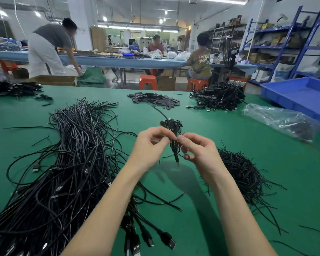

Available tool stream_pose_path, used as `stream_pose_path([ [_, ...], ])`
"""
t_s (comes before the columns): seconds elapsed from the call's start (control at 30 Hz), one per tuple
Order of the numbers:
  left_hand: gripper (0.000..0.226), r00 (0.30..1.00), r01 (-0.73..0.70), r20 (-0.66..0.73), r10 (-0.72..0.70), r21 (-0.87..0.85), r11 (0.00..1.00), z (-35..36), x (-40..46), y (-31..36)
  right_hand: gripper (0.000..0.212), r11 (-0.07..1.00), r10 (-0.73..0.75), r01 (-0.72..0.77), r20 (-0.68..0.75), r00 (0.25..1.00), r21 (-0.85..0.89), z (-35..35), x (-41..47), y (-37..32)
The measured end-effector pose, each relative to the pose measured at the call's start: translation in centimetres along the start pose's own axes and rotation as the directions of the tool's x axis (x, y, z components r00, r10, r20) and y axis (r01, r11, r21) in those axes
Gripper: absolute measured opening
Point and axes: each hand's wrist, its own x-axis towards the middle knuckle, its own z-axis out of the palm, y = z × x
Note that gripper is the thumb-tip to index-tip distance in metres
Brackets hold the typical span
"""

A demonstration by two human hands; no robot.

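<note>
cable bundle (173,126): held upright over the green table (229,130), plug end hanging down.
left hand (151,143): fingertips pinch the bundle's waist from 9 o'clock.
right hand (198,150): thumb and forefinger pinch it from 3 o'clock.
open room: bare green toward 12 o'clock, up to the strip pile (155,99).
edges: loose cable heap (72,154) at 9 o'clock, tie pile (242,172) at 4 o'clock.

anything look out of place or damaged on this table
Nothing looks damaged. The left hand and right hand pinch the coiled cable bundle above the green table. One small stray: a flat black strip lies alone far left, away from the strip pile.
</note>
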Motion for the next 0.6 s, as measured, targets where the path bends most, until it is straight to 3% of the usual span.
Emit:
stream_pose_path([
  [0.1, 0.017, 0.946, 0.316, 0.206, -0.252, -0.405, 0.858, -0.4, 0.2, 0.0, 0.007, 0.938, -0.255, 0.245, -0.011, 0.967, -0.246, -0.1, -0.1, -0.1],
  [0.17, 0.029, 0.939, 0.34, 0.217, -0.268, -0.461, 0.82, -0.5, 0.2, -0.4, 0.008, 0.919, -0.257, 0.248, 0.009, 0.966, -0.306, 0.0, -0.2, -0.2],
  [0.27, 0.037, 0.98, 0.19, 0.11, -0.164, -0.306, 0.933, -0.1, 0.1, -0.7, 0.007, 0.963, -0.115, 0.11, -0.008, 0.993, -0.248, 0.0, -0.2, -0.5],
  [0.33, 0.032, 0.998, 0.049, 0.04, -0.044, -0.133, 0.99, 0.3, 0.0, -0.8, 0.004, 0.995, 0.089, -0.089, 0.002, 0.996, -0.041, -0.1, 0.0, -0.7],
  [0.4, 0.033, 0.999, -0.043, -0.026, 0.044, 0.044, 0.998, 0.6, -0.1, -0.9, 0.002, 0.94, 0.277, -0.282, 0.057, 0.959, 0.193, 0.0, 0.1, -0.5],
  [0.47, 0.038, 0.995, -0.081, -0.049, 0.087, 0.121, 0.989, 0.6, 0.0, -1.1, 0.003, 0.906, 0.314, -0.318, 0.059, 0.947, 0.281, 0.2, 0.3, -0.1],
  [0.53, 0.038, 1.0, 0.02, 0.021, -0.02, -0.007, 1.0, 0.4, 0.1, -1.1, 0.004, 0.988, 0.131, -0.128, -0.027, 0.991, 0.092, 0.3, 0.4, 0.4],
  [0.6, 0.03, 0.968, 0.236, 0.145, -0.205, -0.247, 0.94, 0.1, 0.2, -1.1, 0.007, 0.96, -0.174, 0.157, -0.055, 0.983, -0.232, 0.0, 0.4, 0.7],
])
